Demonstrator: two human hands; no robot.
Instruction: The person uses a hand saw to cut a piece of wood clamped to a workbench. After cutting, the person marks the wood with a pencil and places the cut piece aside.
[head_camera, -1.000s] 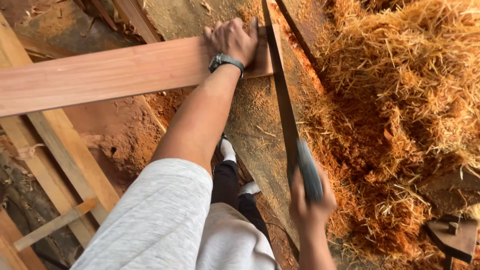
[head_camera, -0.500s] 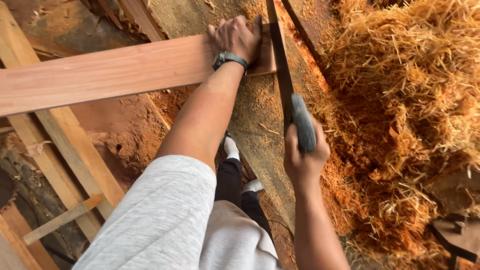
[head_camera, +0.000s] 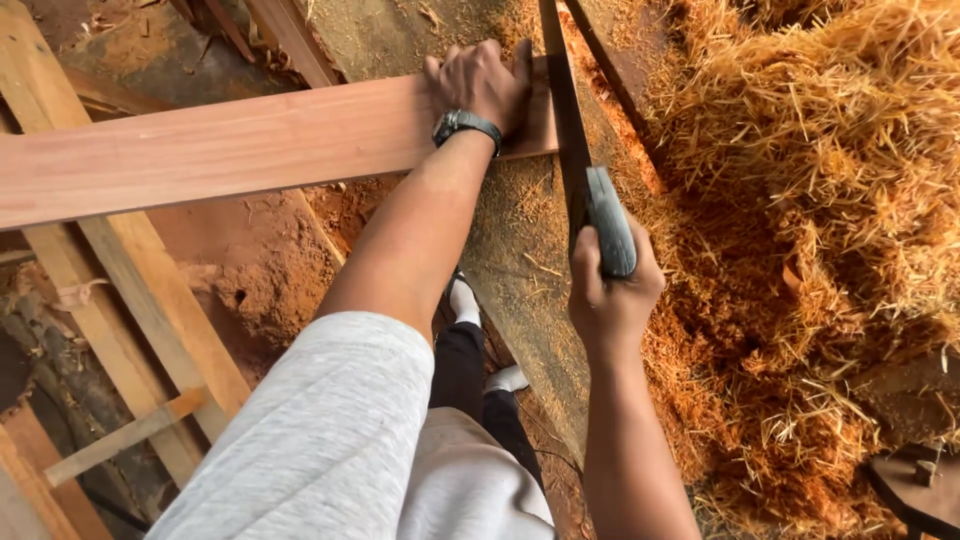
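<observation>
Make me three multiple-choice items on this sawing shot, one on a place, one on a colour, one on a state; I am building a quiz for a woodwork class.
1. Where does the left hand rest?
A. flat on the reddish plank, beside the saw blade
B. on the pile of straw-like shavings
C. on the person's knee

2. What colour is the sleeve of the left arm?
A. black
B. light grey
C. red

3. How does the right hand stand?
A. open, palm up
B. closed around the dark saw handle
C. resting flat on the plank

Answers: 1 A, the fingers lie spread on the board next to the blade, a watch at the wrist. 2 B, the fabric is pale grey. 3 B, the fingers wrap the handle.
</observation>
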